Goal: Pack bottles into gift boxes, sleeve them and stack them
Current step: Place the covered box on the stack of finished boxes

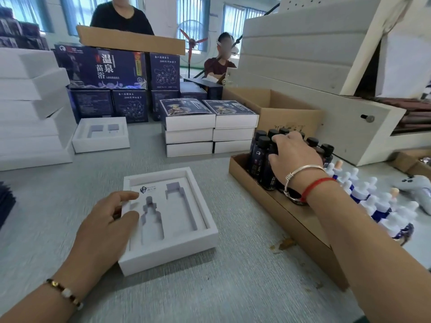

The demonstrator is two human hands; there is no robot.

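You're in a packing workshop: stacked printed cartons (100, 68), piles of white gift boxes (190, 136) and trays of bottles (261, 157) crowd your worktop (210, 287).

The open gift box (169, 220) lies left of the cardboard tray (289, 220) holding bottles (261, 157), apparently upright.

A grey surface (210, 287) is seen, on which an open white gift box (170, 252) with cut-out insert is set. A cardboard tray (291, 220) of dark bottles (258, 157) is placed to its right, white-capped bottles (384, 213) beyond it. Two stacks of sleeved boxes (211, 129) and another open box (100, 141) are placed farther back.
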